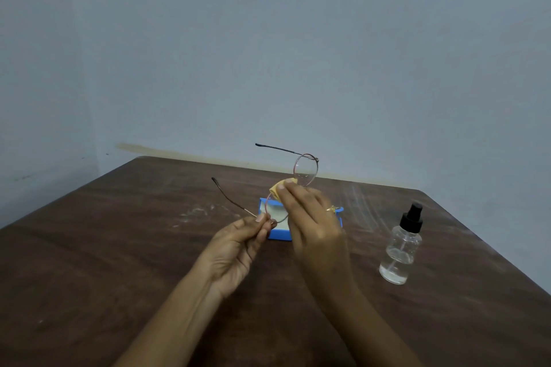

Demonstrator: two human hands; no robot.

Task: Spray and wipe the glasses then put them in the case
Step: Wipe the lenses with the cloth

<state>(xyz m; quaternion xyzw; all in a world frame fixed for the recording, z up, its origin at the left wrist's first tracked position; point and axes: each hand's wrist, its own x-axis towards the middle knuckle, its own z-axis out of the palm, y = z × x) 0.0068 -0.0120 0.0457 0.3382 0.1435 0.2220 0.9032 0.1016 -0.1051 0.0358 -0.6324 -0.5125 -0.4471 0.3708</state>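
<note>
Head camera looks down on a dark brown wooden tabletop (119, 247) set against a plain grey-blue wall (268, 39). Both bare hands are raised above it, holding a pair of round, thin-rimmed metal glasses (305, 171) in the air. The glasses are turned on end, one lens above the other, with both temples unfolded and pointing left. The left hand (238, 247), palm up, has its grip clamped on the glasses: thumb and forefinger pinch the frame at the lower lens, by the hinge of the lower temple. The right hand (310, 223), back to the camera and slightly blurred, has its grip closed on a small folded yellow cloth (277, 188), held against the top rim of the lower lens near the bridge. A gold ring (329, 208) shows on one of its fingers. Behind the hands an open blue rectangular glasses case (278, 236) with a pale lining lies on the tabletop, partly hidden by the right hand; the glasses hang above it, not in it. To the right, well apart from the case, a clear plastic spray bottle (399, 253) with a black pump top stands upright, holding a little clear liquid. Pale scuff marks (196, 213) streak the tabletop left of the case
</note>
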